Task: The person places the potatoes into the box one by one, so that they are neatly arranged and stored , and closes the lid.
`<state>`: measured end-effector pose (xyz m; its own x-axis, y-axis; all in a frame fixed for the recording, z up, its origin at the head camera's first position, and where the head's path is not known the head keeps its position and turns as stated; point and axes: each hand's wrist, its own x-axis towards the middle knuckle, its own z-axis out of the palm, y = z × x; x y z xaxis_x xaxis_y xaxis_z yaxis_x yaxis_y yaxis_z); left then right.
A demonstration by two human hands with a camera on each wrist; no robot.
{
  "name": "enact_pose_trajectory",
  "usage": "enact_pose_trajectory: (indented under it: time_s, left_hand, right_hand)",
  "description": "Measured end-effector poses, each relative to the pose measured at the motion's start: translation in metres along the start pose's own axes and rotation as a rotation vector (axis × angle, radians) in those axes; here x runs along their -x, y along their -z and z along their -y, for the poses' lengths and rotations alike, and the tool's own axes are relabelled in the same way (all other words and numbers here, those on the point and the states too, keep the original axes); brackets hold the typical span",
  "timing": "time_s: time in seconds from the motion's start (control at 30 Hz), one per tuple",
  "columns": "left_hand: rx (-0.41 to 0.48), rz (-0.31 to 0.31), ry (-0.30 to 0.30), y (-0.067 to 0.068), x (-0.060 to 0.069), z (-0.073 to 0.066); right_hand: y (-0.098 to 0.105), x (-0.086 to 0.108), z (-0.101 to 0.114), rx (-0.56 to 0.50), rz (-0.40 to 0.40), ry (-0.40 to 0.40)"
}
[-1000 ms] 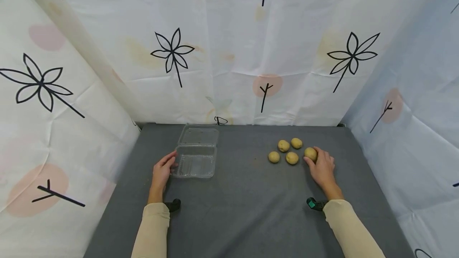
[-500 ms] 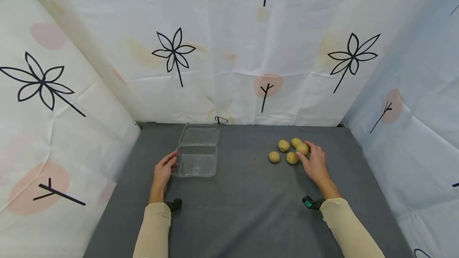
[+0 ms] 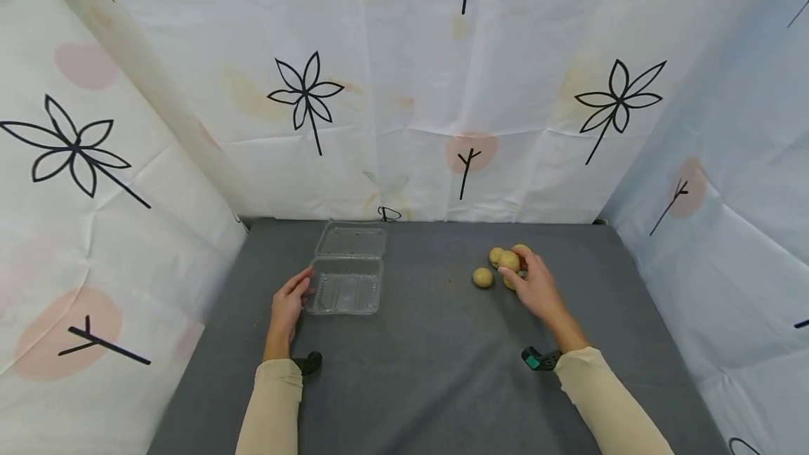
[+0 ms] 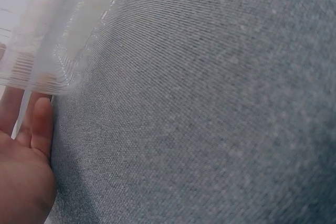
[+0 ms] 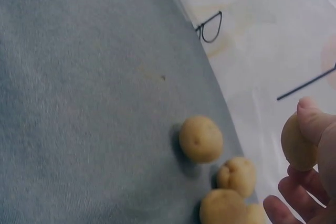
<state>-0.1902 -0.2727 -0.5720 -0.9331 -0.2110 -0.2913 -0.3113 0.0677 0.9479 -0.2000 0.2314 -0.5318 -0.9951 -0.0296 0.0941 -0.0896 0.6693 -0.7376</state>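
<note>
Potatoes (image 3: pixel 482 277) look barely started on. At left, the left hand (image 3: pixel 286 304) touches the edge of the open clear container (image 3: pixel 347 293), gripping or not I cannot tell; no potato lies inside. Farther right, four sit on the table (image 3: pixel 417 371), and the right hand (image 3: pixel 537 290) pinches a fifth potato (image 3: pixel 509 261), raised.

Potatoes (image 3: pixel 482 277), container (image 3: pixel 348 293) on table (image 3: pixel 417 378) (grey).
</note>
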Motion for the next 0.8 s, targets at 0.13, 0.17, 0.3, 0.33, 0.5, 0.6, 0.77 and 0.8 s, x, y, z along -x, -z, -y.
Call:
enact_pose_trajectory:
  time_s: [0.13, 0.17, 0.3, 0.33, 0.5, 0.6, 0.77, 0.8]
  left_hand:
    - [-0.008, -0.022, -0.015, 0.001, -0.011, 0.018]
    - [-0.013, -0.024, -0.023, 0.001, -0.012, 0.021]
    - [-0.012, -0.027, -0.038, 0.000, -0.013, 0.025]
    - [-0.006, -0.030, -0.038, 0.000, -0.013, 0.025]
    - [0.005, -0.031, -0.032, 0.000, -0.013, 0.025]
    - [0.009, -0.021, -0.026, 0.001, -0.014, 0.025]
    - [0.012, -0.010, -0.030, 0.001, -0.016, 0.026]
    - [0.010, -0.010, -0.032, 0.001, -0.016, 0.026]
  right_hand:
    - [-0.007, 0.001, 0.006, -0.029, 0.030, 0.029]
    - [-0.010, 0.001, 0.008, -0.041, 0.037, 0.036]
    - [-0.019, 0.001, 0.018, -0.075, 0.060, 0.069]
    - [-0.021, 0.001, 0.021, -0.080, 0.066, 0.074]
    - [-0.031, 0.000, 0.033, -0.104, 0.116, 0.086]
    - [-0.037, 0.000, 0.039, -0.128, 0.142, 0.097]
    - [-0.048, 0.001, 0.047, -0.132, 0.148, 0.148]
    - [-0.051, 0.001, 0.049, -0.132, 0.151, 0.158]
